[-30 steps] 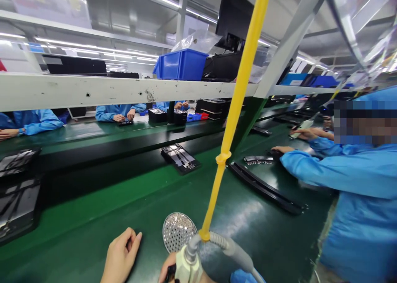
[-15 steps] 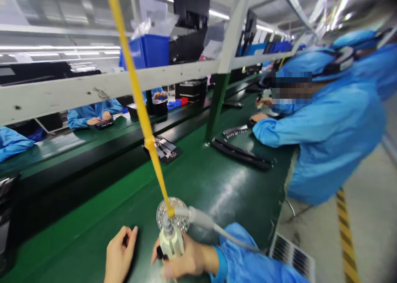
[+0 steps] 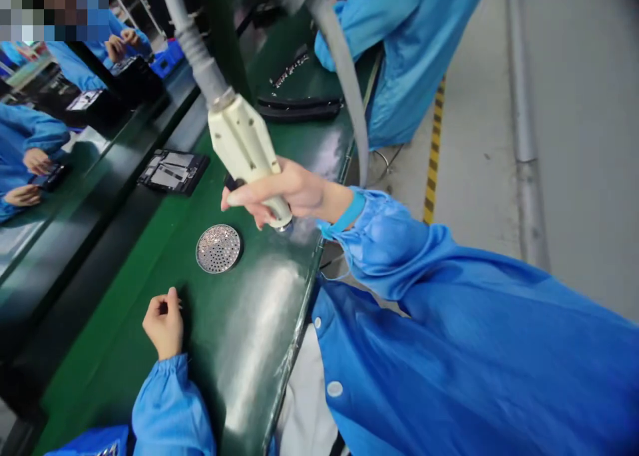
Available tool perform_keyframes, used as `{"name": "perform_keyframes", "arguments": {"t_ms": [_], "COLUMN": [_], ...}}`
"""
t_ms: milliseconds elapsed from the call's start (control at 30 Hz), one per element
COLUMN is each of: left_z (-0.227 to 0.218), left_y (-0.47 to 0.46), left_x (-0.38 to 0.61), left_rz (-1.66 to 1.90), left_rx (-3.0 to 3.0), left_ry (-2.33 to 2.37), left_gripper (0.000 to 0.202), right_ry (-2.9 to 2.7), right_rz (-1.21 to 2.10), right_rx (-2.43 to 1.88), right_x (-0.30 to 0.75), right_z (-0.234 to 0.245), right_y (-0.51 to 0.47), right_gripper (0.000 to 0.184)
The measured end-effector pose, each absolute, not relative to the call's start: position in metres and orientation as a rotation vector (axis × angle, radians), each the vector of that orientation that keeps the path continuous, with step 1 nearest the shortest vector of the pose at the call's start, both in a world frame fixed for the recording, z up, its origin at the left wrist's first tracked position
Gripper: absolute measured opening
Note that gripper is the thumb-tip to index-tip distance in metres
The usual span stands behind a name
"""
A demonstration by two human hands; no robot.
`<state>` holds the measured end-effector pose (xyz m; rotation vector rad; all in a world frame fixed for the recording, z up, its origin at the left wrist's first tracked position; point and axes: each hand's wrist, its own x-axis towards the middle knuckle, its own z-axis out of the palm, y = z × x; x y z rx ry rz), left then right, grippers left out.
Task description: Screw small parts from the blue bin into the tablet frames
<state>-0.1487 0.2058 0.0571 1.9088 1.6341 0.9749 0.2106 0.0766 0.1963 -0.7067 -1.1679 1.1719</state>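
My right hand [image 3: 279, 193] is wrapped round a cream electric screwdriver [image 3: 242, 140], held tilted above the green bench [image 3: 259, 309]. A grey ribbed sleeve joins its upper end, and its lower end points down near the bench edge. Below and left of it lies a round metal dish [image 3: 218, 248] dotted with holes and small shiny bits, possibly screws. Neither hand touches this dish. Nearer me on the bench, my left hand [image 3: 164, 321] rests with its fingers curled in and the thumb up against them. I see nothing in its grip.
A flat device with its inside exposed [image 3: 174, 171] lies at the back left. Dark curved strips [image 3: 299, 108] lie farther up the bench. A blue-sleeved co-worker [image 3: 409, 56] is at the right, and others work across the line. A grey cable [image 3: 344, 70] hangs beside the screwdriver.
The view has swung down and to the right. My right hand, with the screwdriver, has moved away from the round dish towards the bench edge. My left hand remains curled on the bench.
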Motion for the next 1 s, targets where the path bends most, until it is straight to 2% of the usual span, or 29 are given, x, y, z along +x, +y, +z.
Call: {"name": "perform_keyframes", "arguments": {"t_ms": [233,433,500,633,767,867,1000], "left_z": [0.056,0.061,0.068,0.069,0.054,0.050,0.065], "left_y": [0.213,0.213,0.209,0.206,0.209,0.203,0.186], "left_x": [-0.151,-0.150,-0.150,-0.156,-0.158,-0.154,-0.160], "left_rz": [0.993,0.994,0.970,0.910,0.907,0.978,1.141], "left_rx": [1.943,1.999,2.055,2.119,2.075,2.056,2.092], "left_ry": [1.617,1.605,1.595,1.590,1.579,1.583,1.644], "left_gripper": [0.045,0.052,0.058,0.074,0.085,0.082,0.062], "right_ry": [-1.161,-1.100,-1.074,-0.993,-1.059,-1.056,-1.085], "right_rz": [0.942,0.809,0.833,1.066,1.135,1.362,1.670], "right_rx": [-0.961,-0.960,-0.924,-0.783,-0.738,-0.617,-0.495], "right_x": [0.259,0.282,0.280,0.261,0.222,0.175,0.111], "right_z": [0.234,0.245,0.239,0.223,0.207,0.189,0.153], "right_y": [0.047,0.036,0.039,0.059,0.093,0.122,0.150], "right_gripper": [0.037,0.014,0.014,0.017,0.023,0.043,0.047]}}
